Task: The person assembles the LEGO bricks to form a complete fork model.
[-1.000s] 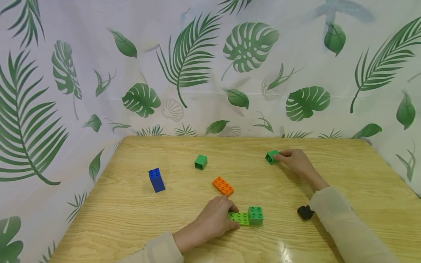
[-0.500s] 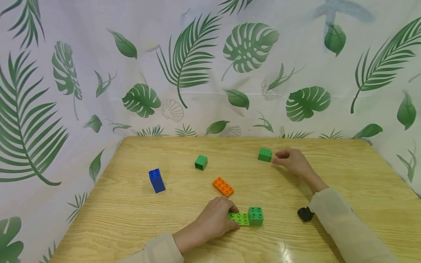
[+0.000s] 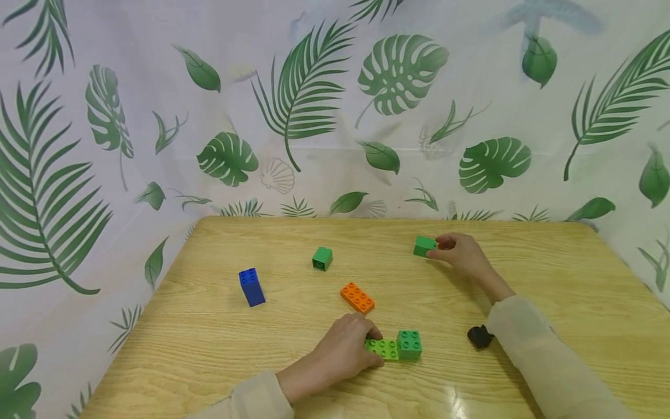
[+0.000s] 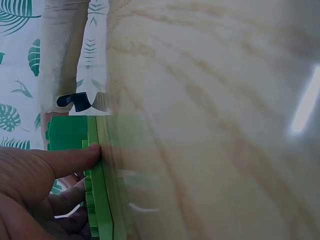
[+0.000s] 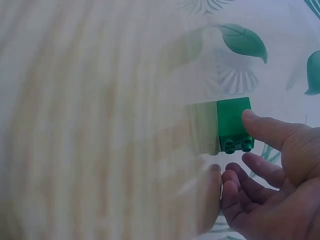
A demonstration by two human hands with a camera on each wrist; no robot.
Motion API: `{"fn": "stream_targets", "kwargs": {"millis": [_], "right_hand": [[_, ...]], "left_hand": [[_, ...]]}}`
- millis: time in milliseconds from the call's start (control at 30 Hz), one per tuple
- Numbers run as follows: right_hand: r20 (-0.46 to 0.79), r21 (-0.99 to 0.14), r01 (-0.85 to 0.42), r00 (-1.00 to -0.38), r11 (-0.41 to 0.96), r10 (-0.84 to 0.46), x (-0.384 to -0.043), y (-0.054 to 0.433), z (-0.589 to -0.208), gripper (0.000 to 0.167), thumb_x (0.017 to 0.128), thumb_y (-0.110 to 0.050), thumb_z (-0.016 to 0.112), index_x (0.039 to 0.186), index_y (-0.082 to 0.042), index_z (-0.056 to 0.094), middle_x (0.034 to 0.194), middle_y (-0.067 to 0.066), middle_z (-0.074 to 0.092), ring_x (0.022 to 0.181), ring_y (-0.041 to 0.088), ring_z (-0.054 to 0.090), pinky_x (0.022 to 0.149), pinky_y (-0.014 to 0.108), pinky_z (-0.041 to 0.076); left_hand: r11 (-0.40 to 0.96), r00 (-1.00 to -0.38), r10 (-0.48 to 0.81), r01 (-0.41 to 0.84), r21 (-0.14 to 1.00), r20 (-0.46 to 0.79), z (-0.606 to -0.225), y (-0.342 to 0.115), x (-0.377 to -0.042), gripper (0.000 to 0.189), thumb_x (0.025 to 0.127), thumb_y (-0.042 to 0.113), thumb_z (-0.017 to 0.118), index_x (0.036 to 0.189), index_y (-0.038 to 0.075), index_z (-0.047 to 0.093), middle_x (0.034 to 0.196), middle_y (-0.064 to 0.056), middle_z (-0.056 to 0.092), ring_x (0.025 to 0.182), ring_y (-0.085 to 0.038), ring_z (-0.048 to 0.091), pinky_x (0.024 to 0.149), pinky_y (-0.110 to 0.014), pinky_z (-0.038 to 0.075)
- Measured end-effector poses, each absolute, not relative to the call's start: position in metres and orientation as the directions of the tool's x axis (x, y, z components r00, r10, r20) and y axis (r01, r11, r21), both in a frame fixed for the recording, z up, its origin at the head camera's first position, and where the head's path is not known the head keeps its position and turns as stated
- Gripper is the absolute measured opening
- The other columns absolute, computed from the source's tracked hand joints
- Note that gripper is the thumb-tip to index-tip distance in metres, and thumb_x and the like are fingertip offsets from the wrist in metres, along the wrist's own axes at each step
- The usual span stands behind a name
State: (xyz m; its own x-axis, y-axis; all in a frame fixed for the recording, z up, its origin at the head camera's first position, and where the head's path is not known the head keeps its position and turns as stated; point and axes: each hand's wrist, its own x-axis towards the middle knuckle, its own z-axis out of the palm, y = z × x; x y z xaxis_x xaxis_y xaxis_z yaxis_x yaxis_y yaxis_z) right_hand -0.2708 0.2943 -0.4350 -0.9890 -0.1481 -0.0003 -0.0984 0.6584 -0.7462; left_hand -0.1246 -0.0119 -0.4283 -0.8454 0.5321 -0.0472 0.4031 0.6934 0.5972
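My left hand [image 3: 342, 346] pinches the left end of a flat lime-green building brick [image 3: 385, 349] lying on the table. A taller green building brick [image 3: 409, 344] is stacked at its right end. In the left wrist view, the thumb presses near that green brick [image 4: 69, 133]. Far right on the table, my right hand [image 3: 463, 256] is beside a green building brick [image 3: 424, 246] lying on its side, studs facing the hand. In the right wrist view, the thumb [image 5: 272, 131] overlaps the brick's edge; the other fingers stay loosely bent below its studs, apart from it.
An orange brick [image 3: 357, 298] lies beyond my left hand. Another green brick [image 3: 322, 258] lies farther back, and a tall blue brick [image 3: 252, 287] stands at left. A small black piece [image 3: 480, 336] is beside my right sleeve. Leaf-patterned cloth [image 3: 324, 116] hangs behind the table.
The right-hand green brick has turned, its studs now toward my right hand, and shifted slightly left. My right hand let it go, then came back close to it. My left hand holds still.
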Motion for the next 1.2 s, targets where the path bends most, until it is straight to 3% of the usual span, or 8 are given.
{"fn": "stream_targets", "kwargs": {"millis": [467, 900, 1200], "right_hand": [[0.017, -0.720, -0.108, -0.990, 0.685, -0.138, -0.276, 0.294, -0.441, 0.058, 0.099, -0.027, 0.072, 0.138, 0.012, 0.055, 0.128, 0.032, 0.061, 0.114, 0.043, 0.059, 0.094, 0.054, 0.050], [0.011, -0.746, -0.154, -0.976, 0.648, -0.219, -0.259, 0.296, -0.424, 0.059, 0.102, -0.023, 0.067, 0.140, 0.017, 0.046, 0.132, 0.035, 0.056, 0.120, 0.046, 0.057, 0.095, 0.050, 0.052], [0.067, -0.757, -0.209, -0.967, 0.619, -0.245, -0.243, 0.293, -0.417, 0.051, 0.101, -0.017, 0.069, 0.136, 0.014, 0.049, 0.124, 0.028, 0.061, 0.110, 0.037, 0.061, 0.081, 0.025, 0.054]], "left_hand": [[0.696, -0.846, 0.531, 0.409, 0.590, -0.040, -0.430, -0.010, -0.124, 0.035, 0.078, 0.023, 0.093, 0.107, 0.008, 0.080, 0.101, 0.001, 0.070, 0.099, -0.013, 0.061, 0.088, -0.029, 0.050], [0.697, -0.846, 0.532, 0.417, 0.584, -0.030, -0.430, -0.010, -0.124, 0.035, 0.077, 0.023, 0.093, 0.107, 0.008, 0.080, 0.100, 0.001, 0.070, 0.098, -0.013, 0.061, 0.087, -0.029, 0.050], [0.696, -0.848, 0.528, 0.405, 0.593, -0.040, -0.431, -0.011, -0.125, 0.036, 0.078, 0.023, 0.093, 0.107, 0.008, 0.080, 0.100, 0.001, 0.069, 0.098, -0.013, 0.060, 0.086, -0.029, 0.049]]}}
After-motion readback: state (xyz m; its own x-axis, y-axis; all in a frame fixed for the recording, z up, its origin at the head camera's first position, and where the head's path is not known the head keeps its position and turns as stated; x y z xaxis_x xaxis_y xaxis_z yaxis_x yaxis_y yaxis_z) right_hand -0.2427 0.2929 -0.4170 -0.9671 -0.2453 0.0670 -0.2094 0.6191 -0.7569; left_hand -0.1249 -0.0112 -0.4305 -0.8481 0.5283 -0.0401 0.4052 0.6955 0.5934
